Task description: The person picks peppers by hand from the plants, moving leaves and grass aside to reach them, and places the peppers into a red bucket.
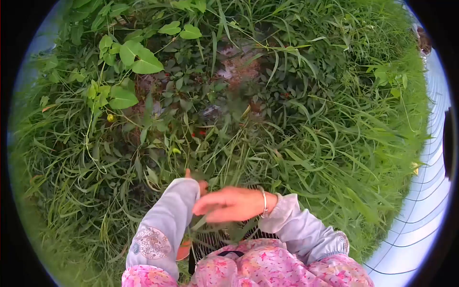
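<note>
My right hand point(229, 204) reaches left across my front, slightly blurred, its fingers stretched out and nothing seen in them. A bracelet circles that wrist. My left hand point(202, 184) is in the low plants, mostly hidden behind its pale sleeve point(165, 215); only a thumb or finger and a bit of the hand show, so its hold cannot be made out. Ahead of the hands, small red fruits point(198, 133), like chili peppers, show among dark leaves. A yellow-green pod point(176, 150) hangs a little nearer.
A dark slatted crate or basket point(217, 237) is by my lap, with an orange object point(183, 249) at its left. Tall grass point(344, 158) surrounds the plants. A broad-leaved vine point(138, 58) and a yellow fruit point(111, 117) are at left. White sheeting point(416, 210) runs along the right.
</note>
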`<state>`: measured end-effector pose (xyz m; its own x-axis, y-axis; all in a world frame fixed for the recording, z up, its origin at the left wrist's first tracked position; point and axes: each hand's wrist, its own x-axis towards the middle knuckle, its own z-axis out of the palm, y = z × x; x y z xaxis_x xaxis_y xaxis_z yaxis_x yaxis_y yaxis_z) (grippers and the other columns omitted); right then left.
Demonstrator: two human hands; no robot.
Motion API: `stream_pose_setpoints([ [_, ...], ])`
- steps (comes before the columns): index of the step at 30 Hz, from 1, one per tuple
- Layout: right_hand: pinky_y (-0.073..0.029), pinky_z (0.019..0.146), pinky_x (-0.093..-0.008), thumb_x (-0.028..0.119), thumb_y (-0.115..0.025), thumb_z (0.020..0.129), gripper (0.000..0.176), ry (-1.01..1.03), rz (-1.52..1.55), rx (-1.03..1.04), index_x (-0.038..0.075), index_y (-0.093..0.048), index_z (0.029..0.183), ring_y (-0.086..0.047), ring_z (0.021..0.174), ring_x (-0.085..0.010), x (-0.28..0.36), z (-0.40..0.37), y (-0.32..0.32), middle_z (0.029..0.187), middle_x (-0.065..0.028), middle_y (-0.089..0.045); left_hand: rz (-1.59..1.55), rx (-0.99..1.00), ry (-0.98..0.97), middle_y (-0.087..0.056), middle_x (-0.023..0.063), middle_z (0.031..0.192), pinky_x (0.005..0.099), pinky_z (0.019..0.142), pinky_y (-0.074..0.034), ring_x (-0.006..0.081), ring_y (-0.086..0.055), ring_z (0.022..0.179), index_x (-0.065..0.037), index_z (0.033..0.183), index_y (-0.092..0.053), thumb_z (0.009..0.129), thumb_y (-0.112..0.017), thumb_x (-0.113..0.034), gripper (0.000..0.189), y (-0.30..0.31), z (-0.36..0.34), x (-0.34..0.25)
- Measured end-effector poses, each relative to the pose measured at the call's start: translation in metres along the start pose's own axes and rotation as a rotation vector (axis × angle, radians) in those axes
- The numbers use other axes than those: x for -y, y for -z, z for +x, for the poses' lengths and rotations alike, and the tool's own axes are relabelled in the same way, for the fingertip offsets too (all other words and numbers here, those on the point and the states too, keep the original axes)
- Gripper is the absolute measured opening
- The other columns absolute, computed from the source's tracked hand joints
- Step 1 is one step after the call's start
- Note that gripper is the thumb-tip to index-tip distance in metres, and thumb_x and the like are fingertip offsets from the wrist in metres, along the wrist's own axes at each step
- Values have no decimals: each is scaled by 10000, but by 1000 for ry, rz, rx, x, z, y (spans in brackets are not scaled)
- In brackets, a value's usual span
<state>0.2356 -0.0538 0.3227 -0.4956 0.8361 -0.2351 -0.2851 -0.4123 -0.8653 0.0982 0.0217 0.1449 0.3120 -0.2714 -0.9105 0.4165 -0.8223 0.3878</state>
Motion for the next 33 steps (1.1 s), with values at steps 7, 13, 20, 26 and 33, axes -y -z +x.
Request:
stream_pose_setpoints([
  [7, -474, 844, -353, 244, -573, 852, 369, -323, -564, -436, 57, -519, 1165, -597, 994, -293, -78, 12, -7, 1081, -148, -613, 127, -110, 49, -417, 77, 1348, 448, 1000, -317, 290, -291, 1316, -125, 1242, -509, 850, -452, -237, 411, -137, -15, 37],
  [13, -479, 801, -372, 236, -568, 841, 319, -396, -677, -347, 65, -549, 1109, -611, 919, -305, -91, 12, -45, 1006, -144, -632, 60, -193, 39, -419, 106, 1336, 437, 1002, -329, 285, -277, 1330, -74, 1212, -518, 839, -455, -192, 396, -140, -21, 26],
  [20, -483, 765, -363, 219, -555, 840, 280, -252, -505, -395, 67, -556, 1076, -618, 866, -288, -116, 65, -8, 935, -121, -643, -29, -245, 10, -329, 129, 1400, 432, 1033, -311, 285, -271, 1332, -75, 1319, -417, 832, -504, -195, 508, -178, 16, 31],
  [26, -473, 768, -379, 203, -553, 831, 283, -278, -396, -474, 52, -545, 1070, -596, 872, -315, -188, 105, 35, 909, -127, -621, -117, -223, 60, -322, 141, 1401, 437, 1043, -302, 308, -306, 1307, -86, 1309, -425, 820, -512, -207, 511, -156, 60, 16],
  [33, -426, 887, -401, 191, -546, 832, 364, -337, -351, -382, 53, -487, 1163, -539, 1029, -335, -214, 106, 54, 1161, -163, -515, -250, -137, 49, -378, 143, 1361, 430, 1044, -301, 310, -337, 1283, -81, 1270, -462, 802, -513, -204, 487, -124, 59, 3],
])
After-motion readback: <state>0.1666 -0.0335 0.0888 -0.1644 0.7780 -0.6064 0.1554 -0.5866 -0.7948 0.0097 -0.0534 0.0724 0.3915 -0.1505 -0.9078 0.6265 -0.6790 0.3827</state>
